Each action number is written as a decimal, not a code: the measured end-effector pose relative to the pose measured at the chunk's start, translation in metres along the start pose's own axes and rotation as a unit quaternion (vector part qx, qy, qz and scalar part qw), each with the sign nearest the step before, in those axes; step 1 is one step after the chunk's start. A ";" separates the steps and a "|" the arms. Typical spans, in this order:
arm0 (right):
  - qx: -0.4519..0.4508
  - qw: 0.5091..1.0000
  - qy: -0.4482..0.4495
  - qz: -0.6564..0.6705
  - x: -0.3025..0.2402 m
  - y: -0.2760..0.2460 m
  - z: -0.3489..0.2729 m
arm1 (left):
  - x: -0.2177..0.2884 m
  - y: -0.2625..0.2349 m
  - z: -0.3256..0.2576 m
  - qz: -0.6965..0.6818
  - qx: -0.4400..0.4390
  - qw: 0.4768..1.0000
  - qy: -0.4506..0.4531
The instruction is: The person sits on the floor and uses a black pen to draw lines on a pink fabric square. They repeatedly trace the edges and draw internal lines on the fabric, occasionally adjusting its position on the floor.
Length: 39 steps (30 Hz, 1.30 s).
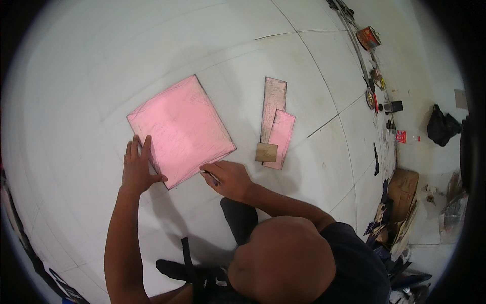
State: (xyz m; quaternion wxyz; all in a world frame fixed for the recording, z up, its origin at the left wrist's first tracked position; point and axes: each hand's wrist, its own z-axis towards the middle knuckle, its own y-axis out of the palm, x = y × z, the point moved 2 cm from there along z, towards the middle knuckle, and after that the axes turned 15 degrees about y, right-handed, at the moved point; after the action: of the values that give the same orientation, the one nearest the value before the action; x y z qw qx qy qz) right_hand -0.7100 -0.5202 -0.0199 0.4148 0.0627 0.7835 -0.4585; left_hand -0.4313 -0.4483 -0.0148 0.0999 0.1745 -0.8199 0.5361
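Your left hand (137, 169) lies flat with fingers spread on the near-left edge of the pink square sheet (181, 128) on the floor (91, 66), while your right hand (228, 177) pinches a pen (210, 177) at the sheet's near corner. Right of the sheet lie narrow pink strips (276, 119) and a small brown card (266, 152), apart from it; bare floor lies beyond its far edges.

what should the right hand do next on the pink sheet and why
Probably draw the pencil along the pink sheet's near edge. The right hand has its tip at that edge, and the left hand lies flat on the sheet's corner, steadying it.
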 end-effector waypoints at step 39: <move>-0.017 0.983 -0.138 -0.116 0.069 -0.085 0.026 | 0.002 0.000 0.001 -0.009 0.009 1.000 0.012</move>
State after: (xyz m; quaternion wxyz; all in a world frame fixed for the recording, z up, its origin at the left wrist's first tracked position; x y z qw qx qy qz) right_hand -0.7797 -0.6082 -0.0185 0.4640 -0.0998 0.7281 -0.4946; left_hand -0.4334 -0.4496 -0.0149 0.1126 0.1763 -0.8122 0.5446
